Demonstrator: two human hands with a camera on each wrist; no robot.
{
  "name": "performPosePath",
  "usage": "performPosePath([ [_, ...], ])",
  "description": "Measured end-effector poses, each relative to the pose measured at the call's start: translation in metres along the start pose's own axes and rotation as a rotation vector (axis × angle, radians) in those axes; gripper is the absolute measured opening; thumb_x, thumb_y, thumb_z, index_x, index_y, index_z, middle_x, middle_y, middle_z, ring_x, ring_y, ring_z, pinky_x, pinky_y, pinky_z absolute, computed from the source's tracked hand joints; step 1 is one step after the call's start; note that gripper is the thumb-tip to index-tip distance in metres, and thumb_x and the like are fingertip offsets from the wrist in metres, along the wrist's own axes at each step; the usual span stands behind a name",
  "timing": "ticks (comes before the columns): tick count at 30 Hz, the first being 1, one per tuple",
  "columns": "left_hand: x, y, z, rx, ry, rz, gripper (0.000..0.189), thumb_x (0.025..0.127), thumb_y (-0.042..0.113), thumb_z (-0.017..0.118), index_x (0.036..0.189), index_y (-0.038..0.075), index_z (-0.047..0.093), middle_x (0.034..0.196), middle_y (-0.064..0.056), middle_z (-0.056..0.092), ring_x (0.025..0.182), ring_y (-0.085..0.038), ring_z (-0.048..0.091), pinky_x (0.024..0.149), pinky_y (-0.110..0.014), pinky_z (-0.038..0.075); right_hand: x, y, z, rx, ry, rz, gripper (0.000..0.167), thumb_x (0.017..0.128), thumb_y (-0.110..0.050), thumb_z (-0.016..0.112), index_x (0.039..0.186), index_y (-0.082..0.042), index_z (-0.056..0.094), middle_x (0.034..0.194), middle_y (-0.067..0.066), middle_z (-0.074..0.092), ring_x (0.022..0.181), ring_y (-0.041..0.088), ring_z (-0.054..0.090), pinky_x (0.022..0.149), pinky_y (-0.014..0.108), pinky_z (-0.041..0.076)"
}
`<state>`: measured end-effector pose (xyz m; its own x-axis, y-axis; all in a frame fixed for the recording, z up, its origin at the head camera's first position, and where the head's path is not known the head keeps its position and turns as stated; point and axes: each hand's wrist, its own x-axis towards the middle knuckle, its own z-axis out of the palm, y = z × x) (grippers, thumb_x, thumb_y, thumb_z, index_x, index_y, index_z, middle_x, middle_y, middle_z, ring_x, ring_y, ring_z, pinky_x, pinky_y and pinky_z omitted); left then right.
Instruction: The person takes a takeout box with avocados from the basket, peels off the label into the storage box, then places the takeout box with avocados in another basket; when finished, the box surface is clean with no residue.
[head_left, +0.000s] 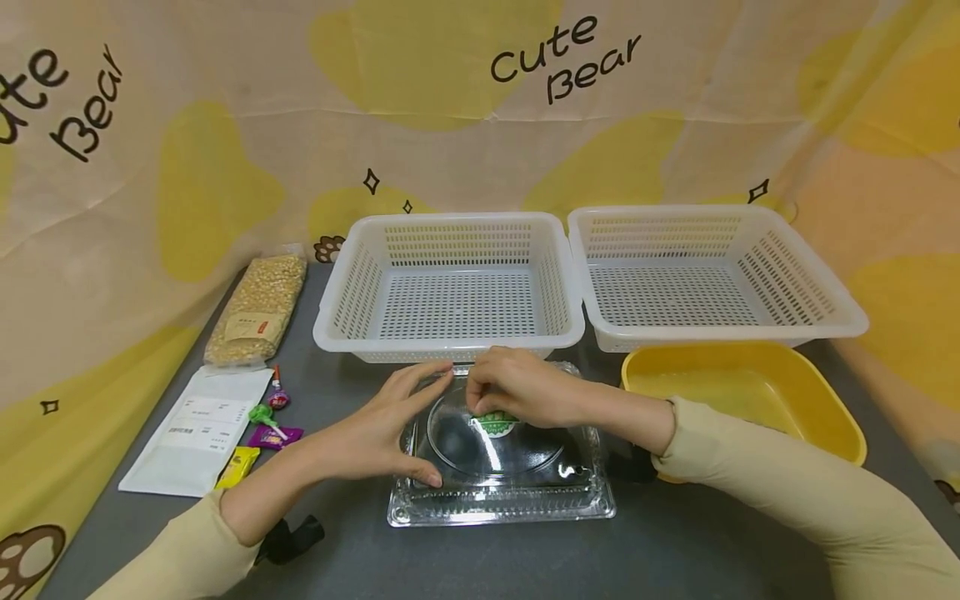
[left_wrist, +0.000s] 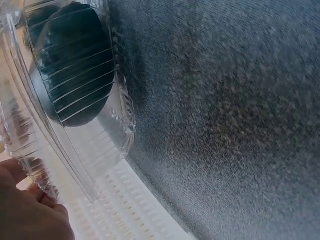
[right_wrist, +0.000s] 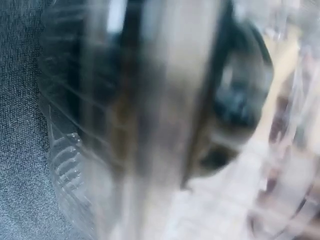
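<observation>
Lying flat, crosswise, clear container (head_left: 502,487)

Clock centred on the 1 clear plastic box (head_left: 498,504): 2 white baskets (head_left: 450,344), at 11 and 2; 1 yellow tub (head_left: 720,379) at 3. At 9: 1 white packet (head_left: 183,450), 2 lollipops (head_left: 261,414), 2 wrapped sweets (head_left: 239,467). At 10: 1 grain bag (head_left: 262,292).

The container (head_left: 498,513) is clear, its sticker (head_left: 497,427) green-and-white, the tub (head_left: 750,392) yellow, the table (head_left: 562,567) grey, the backdrop (head_left: 442,158) yellow-blotched cream.
</observation>
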<state>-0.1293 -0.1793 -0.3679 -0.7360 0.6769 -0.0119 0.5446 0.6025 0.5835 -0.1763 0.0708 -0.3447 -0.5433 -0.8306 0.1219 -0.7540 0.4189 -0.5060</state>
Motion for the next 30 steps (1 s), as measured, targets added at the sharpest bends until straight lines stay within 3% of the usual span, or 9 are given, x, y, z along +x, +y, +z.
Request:
performPosePath([
  [16,-0.002,-0.002,0.001,-0.015,-0.02,0.006,0.117,0.072,0.053,0.08,0.159,0.012,0.013,0.167,-0.008,0.007,0.154,-0.033,0.008,0.119,-0.064,0.024,-0.014,0.015,-0.006,0.238,-0.067,-0.023,0.005,0.093,-0.017,0.065,0.089,-0.015,0.066,0.087,-0.003,0.065,0.079,0.005,0.052,0.073,0.02,0.05],
  [30,-0.002,-0.002,0.001,0.008,-0.023,0.013,0.117,0.073,0.051,0.08,0.16,0.014,0.011,0.168,-0.004,0.006,0.154,-0.031,0.007,0.121,-0.062,0.022,-0.014,0.02,-0.007,0.295,-0.101,-0.014,0.005,0.095,-0.015,0.062,0.091,-0.013,0.063,0.09,-0.001,0.063,0.081,0.006,0.053,0.076,0.021,0.051],
])
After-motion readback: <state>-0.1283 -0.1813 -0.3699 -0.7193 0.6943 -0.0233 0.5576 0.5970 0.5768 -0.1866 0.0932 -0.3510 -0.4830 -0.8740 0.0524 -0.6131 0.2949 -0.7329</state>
